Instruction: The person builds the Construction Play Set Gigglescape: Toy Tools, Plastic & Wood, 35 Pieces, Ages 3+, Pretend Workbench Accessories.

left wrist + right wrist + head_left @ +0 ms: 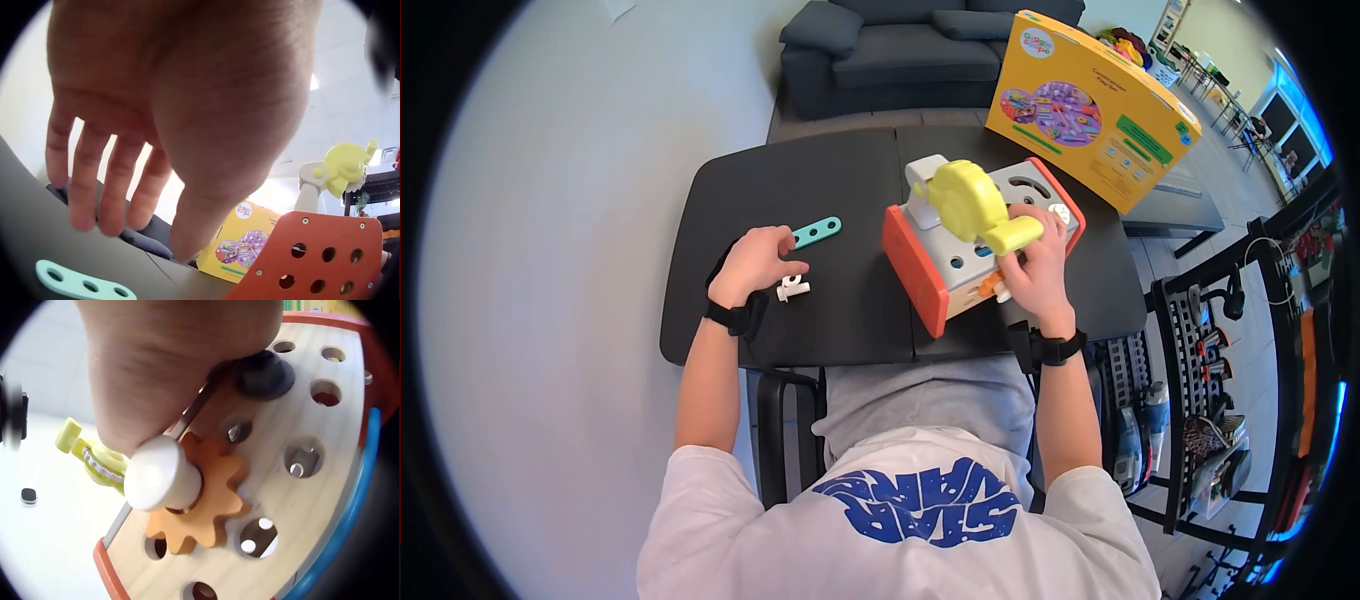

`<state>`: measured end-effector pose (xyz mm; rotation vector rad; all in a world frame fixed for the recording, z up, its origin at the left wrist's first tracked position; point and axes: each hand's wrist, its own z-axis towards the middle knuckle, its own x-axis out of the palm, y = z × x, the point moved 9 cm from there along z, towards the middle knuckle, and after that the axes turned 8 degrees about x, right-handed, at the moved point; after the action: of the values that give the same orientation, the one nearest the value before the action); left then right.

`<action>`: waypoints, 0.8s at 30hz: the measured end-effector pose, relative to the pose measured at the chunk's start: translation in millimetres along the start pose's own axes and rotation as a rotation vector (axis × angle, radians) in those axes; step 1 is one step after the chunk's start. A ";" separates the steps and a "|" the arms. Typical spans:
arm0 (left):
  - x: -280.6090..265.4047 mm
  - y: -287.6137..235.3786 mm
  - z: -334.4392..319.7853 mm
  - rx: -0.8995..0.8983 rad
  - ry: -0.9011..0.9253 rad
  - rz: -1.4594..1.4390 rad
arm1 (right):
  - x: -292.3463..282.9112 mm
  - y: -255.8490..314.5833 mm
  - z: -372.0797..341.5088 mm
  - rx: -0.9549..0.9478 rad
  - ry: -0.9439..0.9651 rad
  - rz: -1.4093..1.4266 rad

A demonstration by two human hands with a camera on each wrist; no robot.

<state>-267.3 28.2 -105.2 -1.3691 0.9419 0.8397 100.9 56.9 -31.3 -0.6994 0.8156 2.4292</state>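
Observation:
My left hand (755,262) hovers low over the black table, fingers loosely bent and apart, palm free in the left wrist view. Close by lie a teal strip with holes (818,233) and small white screw-like pieces (793,288). On the toy workbench (920,278), with red sides and a grey top, my right hand (1038,270) bends over the front top edge; its fingertips are hidden in the right wrist view, so I cannot tell their grip. A yellow toy saw (968,200) stands on a white bracket there. An orange gear (203,500) with a white knob (153,475) sits on the wooden front.
Behind the workbench stands a large yellow box (1090,110) on a low dark surface. A grey sofa (910,55) is farther back. To the right, a black rack (1190,350) with tools and parts stands beside the table (830,320).

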 end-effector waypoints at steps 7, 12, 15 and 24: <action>29.3 3.1 -12.1 0.060 0.182 0.217 | 0.8 -9.8 -4.7 0.027 0.025 0.004; 42.3 11.8 -12.0 0.007 0.234 0.255 | 0.3 -9.7 -5.0 0.018 0.023 0.002; 44.7 11.0 -11.6 0.008 0.229 0.277 | -1.0 -8.7 -5.4 0.012 0.028 -0.002; 50.5 -16.1 0.4 0.140 0.117 0.259 | -1.6 -12.2 -9.2 0.037 0.070 -0.002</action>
<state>-232.0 25.6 -144.7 -1.2011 1.2655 0.8754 112.0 59.0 -41.6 -0.7749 0.8842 2.3932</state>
